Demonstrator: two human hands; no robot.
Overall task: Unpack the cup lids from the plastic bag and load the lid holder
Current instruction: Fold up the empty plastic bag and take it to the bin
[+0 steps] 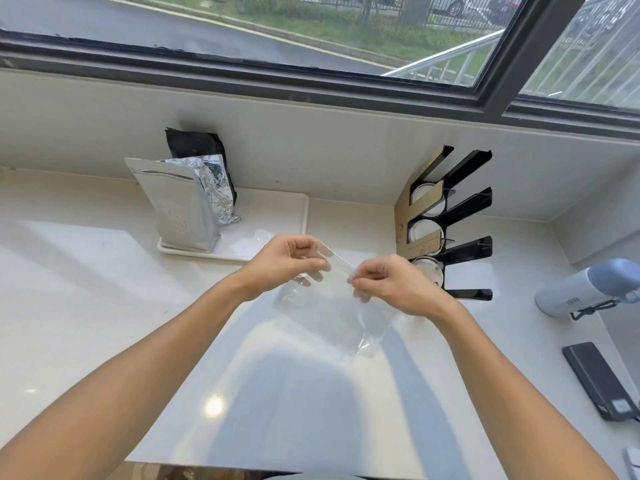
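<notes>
From the head camera, both hands are raised over the middle of the counter (86,271), holding a clear plastic bag (332,313) by its top edge. The left hand (287,261) has its fingers curled, pinching the left end of the bag's mouth; the right hand (391,282) pinches the right end, thumb against fingertips. The mouth is drawn taut between them and the rest of the bag hangs down toward the near side. The film is too clear to tell whether any lids remain inside.

The lid holder (446,223) stands to the right and farther back, near the wall, well apart from the hands. White lids (424,233) already sit in its slots.

The step looks like opening the bag. It would go best by parting the two layers of film with the fingertips instead of pulling lengthwise, keeping the bag low over the counter so nothing drops far.

For room: the near middle counter is open. A tray (273,216) with foil bags (180,209) sits far left of the hands, a bottle (581,292) and a dark flat box (599,382) lie at the right edge, so the path to the holder should pass above its black arms.
</notes>
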